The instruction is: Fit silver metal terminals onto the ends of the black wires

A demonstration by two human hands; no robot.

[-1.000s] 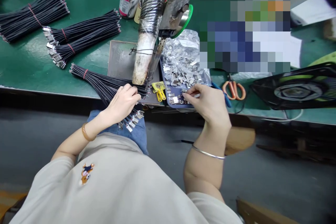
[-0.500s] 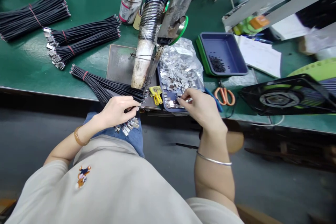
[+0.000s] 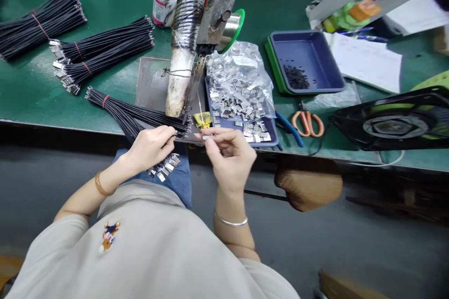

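My left hand point(image 3: 154, 147) pinches a black cable end at the table edge, beside a loose bundle of black cables point(image 3: 129, 114). Cable ends with metal connectors point(image 3: 168, 167) hang below that hand, over my lap. My right hand point(image 3: 229, 154) is just to the right, with thumb and forefinger closed on a small metal connector point(image 3: 207, 137). Behind the right hand lies a blue tray point(image 3: 275, 131) with loose metal connectors point(image 3: 257, 131) and a clear bag of connectors point(image 3: 242, 79). A yellow clip point(image 3: 202, 119) sits between the hands.
A ribbed hose point(image 3: 191, 9) and a metal arm point(image 3: 220, 4) come down over a dark plate point(image 3: 150, 81). Tied cable bundles point(image 3: 108, 46) lie at left. On the right are a blue bin point(image 3: 331, 70), orange-handled scissors point(image 3: 307, 124), blue-handled pliers point(image 3: 290, 128) and a black fan point(image 3: 389, 126).
My right hand has moved left from the connector tray to near my left hand, with a connector between its fingertips. My left hand stays nearly where it was. The view has shifted slightly.
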